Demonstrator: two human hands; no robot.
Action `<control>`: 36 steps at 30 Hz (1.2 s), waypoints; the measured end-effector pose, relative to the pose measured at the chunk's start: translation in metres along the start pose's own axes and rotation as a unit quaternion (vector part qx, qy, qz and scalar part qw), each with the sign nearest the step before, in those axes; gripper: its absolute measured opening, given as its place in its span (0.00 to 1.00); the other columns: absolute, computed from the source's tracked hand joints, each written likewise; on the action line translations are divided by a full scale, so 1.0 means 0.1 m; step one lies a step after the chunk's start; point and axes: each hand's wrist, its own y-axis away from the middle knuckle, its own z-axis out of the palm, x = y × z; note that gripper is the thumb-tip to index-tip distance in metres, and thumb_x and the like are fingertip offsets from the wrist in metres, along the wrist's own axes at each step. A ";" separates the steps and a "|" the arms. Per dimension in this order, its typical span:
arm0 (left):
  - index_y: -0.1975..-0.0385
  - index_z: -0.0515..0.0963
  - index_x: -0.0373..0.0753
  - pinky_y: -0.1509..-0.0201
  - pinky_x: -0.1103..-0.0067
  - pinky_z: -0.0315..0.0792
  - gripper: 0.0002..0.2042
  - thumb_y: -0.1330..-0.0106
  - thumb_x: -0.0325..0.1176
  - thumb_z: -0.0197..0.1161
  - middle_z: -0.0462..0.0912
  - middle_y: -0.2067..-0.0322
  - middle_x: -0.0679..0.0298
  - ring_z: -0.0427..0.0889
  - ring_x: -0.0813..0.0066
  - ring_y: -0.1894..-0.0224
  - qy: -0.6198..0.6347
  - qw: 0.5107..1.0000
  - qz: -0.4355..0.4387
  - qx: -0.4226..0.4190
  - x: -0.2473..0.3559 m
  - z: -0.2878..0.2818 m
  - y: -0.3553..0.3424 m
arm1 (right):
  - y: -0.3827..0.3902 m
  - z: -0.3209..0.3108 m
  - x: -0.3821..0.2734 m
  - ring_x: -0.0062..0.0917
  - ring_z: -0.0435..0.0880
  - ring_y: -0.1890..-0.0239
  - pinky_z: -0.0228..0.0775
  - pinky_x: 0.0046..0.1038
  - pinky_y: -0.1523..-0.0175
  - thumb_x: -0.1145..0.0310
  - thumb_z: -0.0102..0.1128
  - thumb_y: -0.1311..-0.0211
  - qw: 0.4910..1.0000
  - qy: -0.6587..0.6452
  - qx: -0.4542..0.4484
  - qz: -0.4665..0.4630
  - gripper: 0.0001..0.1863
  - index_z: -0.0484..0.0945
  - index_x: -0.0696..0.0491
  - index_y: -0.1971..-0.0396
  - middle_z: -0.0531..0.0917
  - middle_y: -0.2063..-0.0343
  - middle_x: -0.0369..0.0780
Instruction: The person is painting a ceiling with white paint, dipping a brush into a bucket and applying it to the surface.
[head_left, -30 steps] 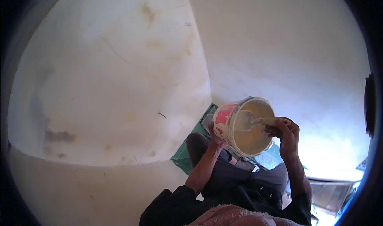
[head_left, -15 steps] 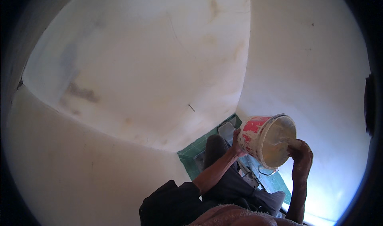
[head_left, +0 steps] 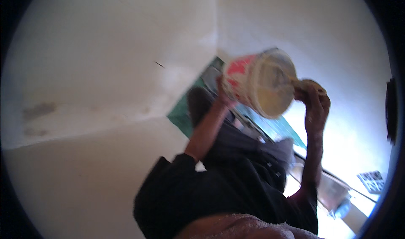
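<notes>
A white plastic bucket [head_left: 254, 89] with a red label and dried smears is tipped on its side, its mouth turned to the right. Cream-coloured paint or plaster coats the inside. My left hand [head_left: 227, 96] grips it near the base, fingers wrapped round the wall. At the bucket's mouth, my right hand [head_left: 315, 110] pinches the pale wooden handle of what looks like a paintbrush [head_left: 319, 88], which has a hole at its end. The brush's working end reaches over the opening and blurs into the cream colour there.
Pale, stained walls [head_left: 105, 78] meet in a corner ahead. A nail [head_left: 159, 64] sticks out of the left one. Green tiles [head_left: 181, 116] run below, past my dark-trousered legs. A dark object [head_left: 391, 110] stands at the right rim, and a patterned sheet [head_left: 372, 182] is lower right.
Bucket and both hands appear higher and slightly left in the picture, and the whole view has shifted. The brush handle has swung up, and more of it shows above my right hand.
</notes>
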 end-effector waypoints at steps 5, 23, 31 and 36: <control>0.32 0.65 0.40 0.39 0.50 0.73 0.43 0.38 0.69 0.46 0.72 0.36 0.51 0.75 0.49 0.38 0.027 0.999 0.012 0.029 0.06 0.05 0.02 | -0.02 -0.01 -0.06 0.36 0.89 0.59 0.85 0.34 0.52 0.78 0.62 0.35 0.972 0.186 0.045 -0.139 0.13 0.80 0.68 0.53 0.87 0.61 0.51; 0.35 0.68 0.41 0.37 0.55 0.72 0.37 0.34 0.65 0.44 0.74 0.38 0.55 0.75 0.55 0.38 0.024 0.998 0.016 0.051 0.21 -0.04 0.15 | 0.06 0.00 0.01 0.32 0.89 0.69 0.85 0.29 0.63 0.70 0.51 0.26 0.976 0.192 -0.072 -0.078 0.15 0.80 0.68 0.60 0.86 0.69 0.49; 0.32 0.64 0.42 0.34 0.54 0.69 0.42 0.37 0.69 0.44 0.71 0.35 0.56 0.72 0.54 0.36 -0.041 0.999 0.017 -0.010 0.13 0.32 0.11 | -0.10 0.14 -0.10 0.28 0.89 0.67 0.85 0.28 0.61 0.70 0.62 0.33 0.981 0.161 0.026 -0.105 0.11 0.82 0.63 0.57 0.88 0.67 0.46; 0.30 0.62 0.43 0.34 0.54 0.68 0.44 0.39 0.71 0.44 0.69 0.34 0.56 0.71 0.53 0.35 -0.155 0.971 0.086 0.162 0.05 -0.02 0.17 | -0.11 0.27 -0.39 0.29 0.90 0.65 0.83 0.28 0.64 0.77 0.68 0.42 0.885 0.385 -0.026 -0.260 0.11 0.83 0.60 0.58 0.88 0.66 0.47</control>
